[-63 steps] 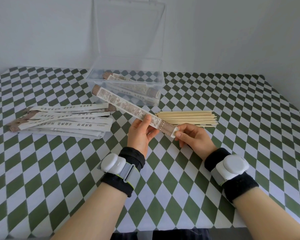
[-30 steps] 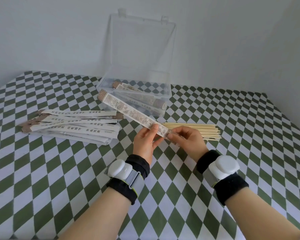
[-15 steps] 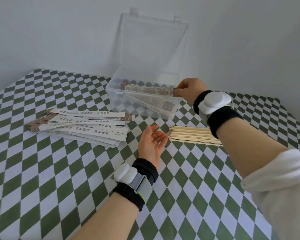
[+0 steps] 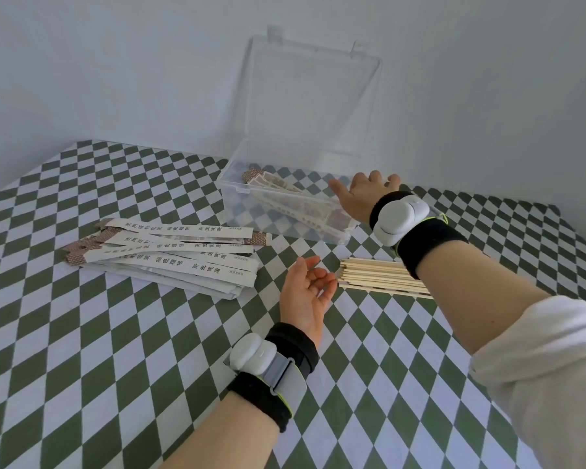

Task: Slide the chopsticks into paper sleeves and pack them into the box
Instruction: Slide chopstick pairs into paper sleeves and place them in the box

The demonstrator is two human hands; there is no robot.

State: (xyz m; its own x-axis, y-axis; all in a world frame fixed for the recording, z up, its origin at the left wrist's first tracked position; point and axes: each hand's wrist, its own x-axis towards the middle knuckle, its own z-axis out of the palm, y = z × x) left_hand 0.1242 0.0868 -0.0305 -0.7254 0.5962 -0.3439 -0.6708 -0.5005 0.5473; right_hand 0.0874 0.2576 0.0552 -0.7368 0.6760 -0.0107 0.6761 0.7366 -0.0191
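Clear plastic box contained the sleeved chopsticks, right hand spread empty over its right end, left hand relaxed, empty, between paper sleeves and bare chopsticks.

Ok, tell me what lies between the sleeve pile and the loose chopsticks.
The head view shows the left hand, open, between the sleeve pile and the loose chopsticks, fingertips near their ends; otherwise only checked tablecloth.

One view only — head-worn wide-angle, looking forward and down across the table toward the wall. Close in — the table fills the lower two thirds of frame.
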